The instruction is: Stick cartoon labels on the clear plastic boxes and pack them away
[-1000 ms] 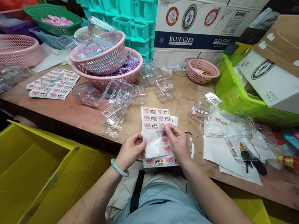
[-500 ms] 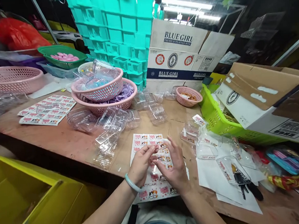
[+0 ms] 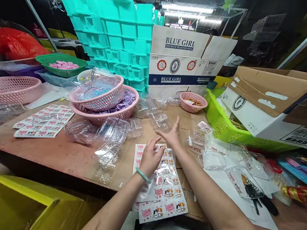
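Note:
My left hand (image 3: 149, 158), a pale green bangle on its wrist, hovers over the top of a sticker sheet (image 3: 164, 189) printed with cats and pink labels. Its thumb and forefinger are pinched on what looks like one small sticker. My right hand (image 3: 172, 134) is stretched forward past the sheet with its fingers spread and nothing in them. Its fingertips point at a clear plastic box (image 3: 160, 119) just beyond them on the wooden table (image 3: 66, 152).
More clear boxes (image 3: 112, 126) lie left of the sheet and labelled ones (image 3: 198, 138) right. Stacked pink baskets (image 3: 102, 99), a small pink basket (image 3: 193, 101), a green crate (image 3: 222, 124), cartons (image 3: 181, 57) and teal crates (image 3: 116, 33) stand behind. Another sticker sheet (image 3: 42, 121) lies far left, a yellow bin (image 3: 18, 208) below.
Both hands were together peeling a sticker from the sheet; now they have parted. My right hand has reached forward toward the clear boxes, and the view has tilted upward.

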Motion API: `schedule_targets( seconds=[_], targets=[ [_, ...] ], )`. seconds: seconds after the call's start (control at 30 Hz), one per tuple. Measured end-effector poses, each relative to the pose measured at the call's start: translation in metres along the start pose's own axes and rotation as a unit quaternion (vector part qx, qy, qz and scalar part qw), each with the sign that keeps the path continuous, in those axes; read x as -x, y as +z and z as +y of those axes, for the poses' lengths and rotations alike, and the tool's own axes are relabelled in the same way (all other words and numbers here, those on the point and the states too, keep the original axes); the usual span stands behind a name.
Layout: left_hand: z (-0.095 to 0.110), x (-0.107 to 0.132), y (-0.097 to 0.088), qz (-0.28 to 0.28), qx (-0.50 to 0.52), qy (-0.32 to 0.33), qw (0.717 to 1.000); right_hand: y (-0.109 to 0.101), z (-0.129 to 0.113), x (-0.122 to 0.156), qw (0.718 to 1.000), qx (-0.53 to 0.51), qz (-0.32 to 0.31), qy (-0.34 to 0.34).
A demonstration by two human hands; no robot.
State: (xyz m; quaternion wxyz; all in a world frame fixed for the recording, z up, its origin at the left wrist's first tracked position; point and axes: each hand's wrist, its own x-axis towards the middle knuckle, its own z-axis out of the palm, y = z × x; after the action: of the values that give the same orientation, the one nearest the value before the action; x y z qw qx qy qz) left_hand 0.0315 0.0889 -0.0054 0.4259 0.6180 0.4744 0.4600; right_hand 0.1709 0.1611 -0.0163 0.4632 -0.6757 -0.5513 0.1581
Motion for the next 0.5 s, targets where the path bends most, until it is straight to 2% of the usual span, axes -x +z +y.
schedule_targets(
  seconds=[0.1, 0.17, 0.23, 0.33, 0.43, 0.5],
  targets=[
    [-0.006, -0.009, -0.001, -0.008, -0.097, 0.069, 0.993, 0.024, -0.001, -0.013, 0.998, 0.054, -0.016, -0.018],
    [-0.01, -0.014, -0.006, -0.008, -0.191, 0.135, 0.972, 0.023, -0.003, -0.016, 0.998, 0.058, -0.018, -0.025],
    [-0.014, -0.021, -0.01, -0.016, -0.268, 0.191, 0.944, 0.011, -0.006, -0.016, 0.997, 0.049, -0.042, -0.029],
    [-0.02, -0.042, -0.013, -0.047, -0.326, 0.244, 0.912, -0.012, -0.013, -0.014, 0.994, 0.03, -0.1, -0.031],
    [-0.022, -0.066, -0.013, -0.052, -0.337, 0.275, 0.899, -0.032, -0.015, -0.011, 0.99, 0.012, -0.14, -0.01],
    [-0.02, -0.078, -0.017, -0.02, -0.325, 0.282, 0.903, -0.041, -0.01, -0.008, 0.982, -0.021, -0.187, -0.008]
  ],
)
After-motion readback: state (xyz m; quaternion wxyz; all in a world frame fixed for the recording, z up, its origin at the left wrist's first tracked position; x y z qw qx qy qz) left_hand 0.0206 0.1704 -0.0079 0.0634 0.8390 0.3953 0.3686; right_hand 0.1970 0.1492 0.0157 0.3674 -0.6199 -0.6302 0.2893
